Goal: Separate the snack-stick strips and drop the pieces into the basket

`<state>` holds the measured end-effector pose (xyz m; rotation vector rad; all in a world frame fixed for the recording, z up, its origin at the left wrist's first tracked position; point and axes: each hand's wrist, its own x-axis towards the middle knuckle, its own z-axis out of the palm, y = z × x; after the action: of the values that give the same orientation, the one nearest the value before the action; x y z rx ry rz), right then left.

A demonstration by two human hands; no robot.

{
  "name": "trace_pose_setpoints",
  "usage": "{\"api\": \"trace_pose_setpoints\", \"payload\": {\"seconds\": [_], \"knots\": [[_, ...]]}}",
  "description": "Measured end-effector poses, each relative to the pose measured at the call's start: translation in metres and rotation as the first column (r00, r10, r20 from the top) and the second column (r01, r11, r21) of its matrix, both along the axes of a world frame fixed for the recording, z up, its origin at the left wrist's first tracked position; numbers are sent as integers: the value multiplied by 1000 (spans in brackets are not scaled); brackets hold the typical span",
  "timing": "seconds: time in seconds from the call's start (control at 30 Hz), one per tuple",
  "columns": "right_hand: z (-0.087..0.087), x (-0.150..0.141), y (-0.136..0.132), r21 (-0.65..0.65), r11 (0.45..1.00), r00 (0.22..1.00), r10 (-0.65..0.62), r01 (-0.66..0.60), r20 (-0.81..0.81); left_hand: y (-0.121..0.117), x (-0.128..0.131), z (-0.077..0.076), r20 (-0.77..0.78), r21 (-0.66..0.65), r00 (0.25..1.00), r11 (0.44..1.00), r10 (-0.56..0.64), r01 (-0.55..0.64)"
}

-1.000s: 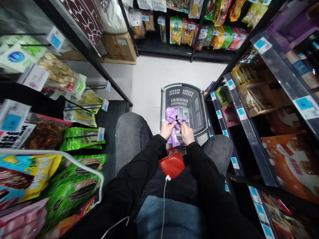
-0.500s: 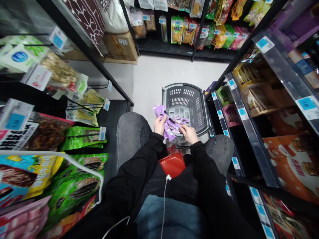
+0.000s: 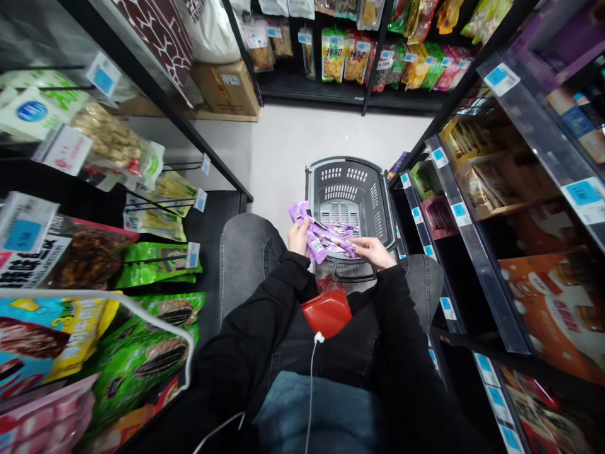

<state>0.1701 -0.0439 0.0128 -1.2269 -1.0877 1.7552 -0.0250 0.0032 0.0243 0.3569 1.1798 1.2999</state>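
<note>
My left hand [image 3: 298, 237] is closed on several purple snack packets [image 3: 317, 243], gathered in a bunch over the near left edge of a grey shopping basket [image 3: 352, 173]. At the bunch's right end, the fingers of my right hand [image 3: 373, 251] press on one purple packet, thumb hidden from view. More purple packets [image 3: 344, 227] lie inside the basket at its near side. The basket stands on the floor between my knees, its handle [image 3: 354, 277] folded toward me. What the packets contain does not show.
Shelves with hanging snack bags [image 3: 155, 353] rise close on my left. On the right are shelves with price tags [image 3: 460, 213] and boxes. A shelf [image 3: 312, 94] crosses the far end, near a cardboard box [image 3: 227, 88]. A red object [image 3: 327, 310] sits between my legs.
My right hand has shifted slightly right and its fingers have straightened along the packet. The left hand has moved a little left and up with its bunch.
</note>
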Motion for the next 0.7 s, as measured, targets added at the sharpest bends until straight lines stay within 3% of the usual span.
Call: {"api": "trace_pose_setpoints", "payload": {"seconds": [0.13, 0.27, 0.37, 0.47, 0.57, 0.7], "knots": [[-4, -3, 5, 75, 951, 946, -306, 299, 112, 0, 0, -1, 4, 13, 1000, 1000, 20, -21], [-10, 5, 9, 229, 870, 851, -482, 437, 209, -1, 0, -2, -56, 53, 995, 995, -83, 86], [-20, 26, 9, 325, 788, 731, -610, 523, 306, -2, -3, -1, -117, 92, 973, 973, -201, 212], [-33, 45, 6, 326, 701, 568, -708, 634, 419, -3, -4, 0, -128, 116, 962, 959, -243, 258], [-43, 48, 6, 315, 701, 528, -699, 640, 482, -5, -3, 0, -82, 148, 952, 940, -297, 306], [-45, 33, 13, 349, 789, 519, -601, 505, 608, -8, 1, -2, -67, 179, 914, 896, -401, 406]]}}
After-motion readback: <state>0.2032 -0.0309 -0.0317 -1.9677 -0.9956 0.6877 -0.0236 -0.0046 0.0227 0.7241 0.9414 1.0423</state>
